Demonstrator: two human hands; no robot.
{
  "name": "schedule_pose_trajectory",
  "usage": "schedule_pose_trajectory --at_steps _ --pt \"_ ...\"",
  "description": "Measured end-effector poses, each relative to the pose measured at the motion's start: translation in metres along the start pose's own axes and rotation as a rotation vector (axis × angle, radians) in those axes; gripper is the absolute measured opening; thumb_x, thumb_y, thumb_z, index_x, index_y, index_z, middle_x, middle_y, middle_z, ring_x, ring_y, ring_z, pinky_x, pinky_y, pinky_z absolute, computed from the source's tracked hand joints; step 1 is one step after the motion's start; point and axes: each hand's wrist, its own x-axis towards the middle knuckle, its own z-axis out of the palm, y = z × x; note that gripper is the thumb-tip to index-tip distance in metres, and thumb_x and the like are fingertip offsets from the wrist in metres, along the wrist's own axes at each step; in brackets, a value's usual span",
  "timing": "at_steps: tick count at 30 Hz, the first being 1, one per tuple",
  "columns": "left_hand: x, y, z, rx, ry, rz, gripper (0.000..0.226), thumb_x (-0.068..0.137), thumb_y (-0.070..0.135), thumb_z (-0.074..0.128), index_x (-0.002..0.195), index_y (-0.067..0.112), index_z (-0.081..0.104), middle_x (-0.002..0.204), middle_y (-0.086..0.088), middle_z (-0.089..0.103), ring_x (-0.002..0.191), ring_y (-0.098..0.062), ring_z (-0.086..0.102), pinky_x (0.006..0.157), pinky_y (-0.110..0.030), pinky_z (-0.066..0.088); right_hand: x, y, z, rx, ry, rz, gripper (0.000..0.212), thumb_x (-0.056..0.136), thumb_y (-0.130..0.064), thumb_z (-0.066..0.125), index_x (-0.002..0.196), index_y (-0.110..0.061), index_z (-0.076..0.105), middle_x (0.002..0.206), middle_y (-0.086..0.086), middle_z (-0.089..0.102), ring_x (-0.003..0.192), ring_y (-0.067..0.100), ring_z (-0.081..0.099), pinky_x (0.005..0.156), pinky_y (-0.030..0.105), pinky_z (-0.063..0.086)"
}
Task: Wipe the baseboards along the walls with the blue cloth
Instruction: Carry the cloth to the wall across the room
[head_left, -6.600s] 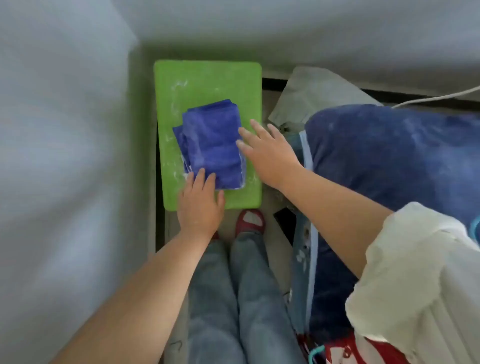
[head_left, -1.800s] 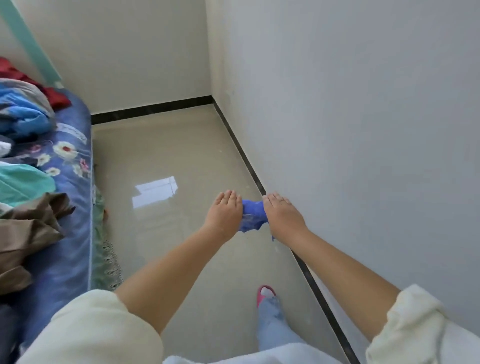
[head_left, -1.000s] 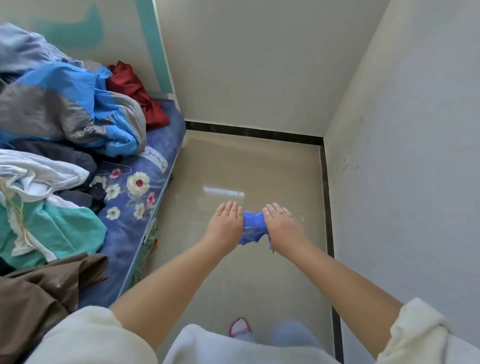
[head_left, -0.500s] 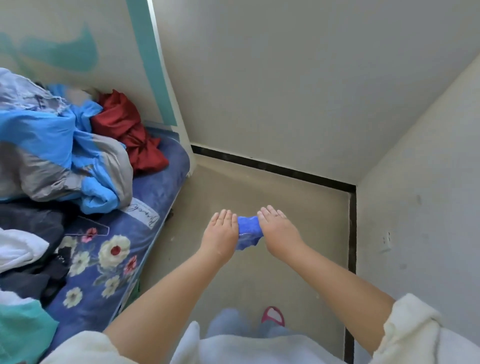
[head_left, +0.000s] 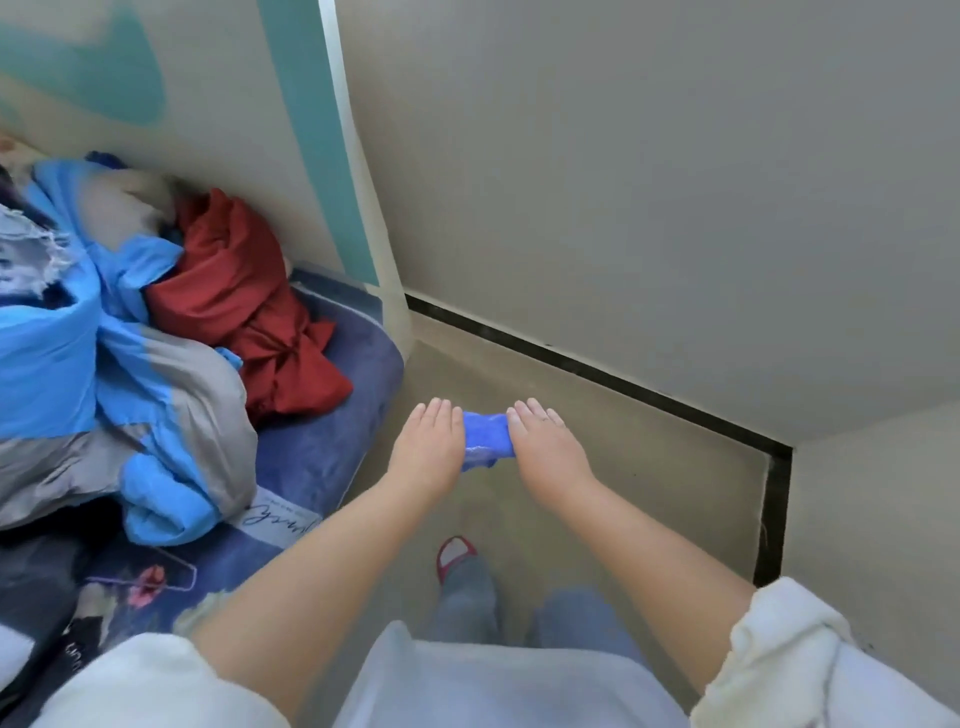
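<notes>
i look down from the head camera at two bare forearms stretched out over a beige floor (head_left: 649, 457). my left hand (head_left: 427, 453) and right hand (head_left: 545, 449) are level with each other, palms down, and the blue cloth (head_left: 485, 434) is bunched between them, held in the air above the floor. each hand grips one end of the cloth; the backs of the hands hide how the thumbs sit, and the fingers lie close together and point forward. a loose edge of the cloth hangs below the hands.

the black baseboard (head_left: 587, 366) runs along the foot of the pale wall ahead, then turns at the corner and comes down the right wall. the cloth is well apart from it.

on the left a blue floral mattress (head_left: 322, 447) lies on the floor, piled with a red garment (head_left: 249, 306) and a light blue and grey garment (head_left: 119, 374). below the hands, blue jeans and one red slipper (head_left: 454, 553) show. white sleeves are pushed up both arms.
</notes>
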Motion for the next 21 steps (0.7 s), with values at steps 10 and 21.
schedule_pose_trajectory --at_steps 10,21 --pt "0.156 -0.049 0.002 -0.001 -0.088 0.01 0.043 0.096 0.018 0.035 0.134 0.001 0.028 0.132 -0.01 0.039 0.126 -0.025 0.033 0.105 -0.029 0.022 0.162 0.052 -0.008 0.061 -0.063 -0.017 0.057 0.097 -0.007 0.038 0.149 -0.003 0.016 0.155 0.007 0.019 0.145 0.02 0.012 0.117 0.03 0.009" --pt "0.36 -0.07 0.164 -0.09 -0.209 0.009 0.059 0.096 0.018 0.04 0.143 -0.01 0.018 0.149 -0.023 0.026 0.139 -0.027 0.025 0.114 -0.032 0.015 0.368 0.114 0.112 0.094 -0.165 0.069 0.058 0.097 -0.003 0.029 0.151 -0.001 0.007 0.158 0.011 0.007 0.146 0.022 0.007 0.117 0.029 0.002"
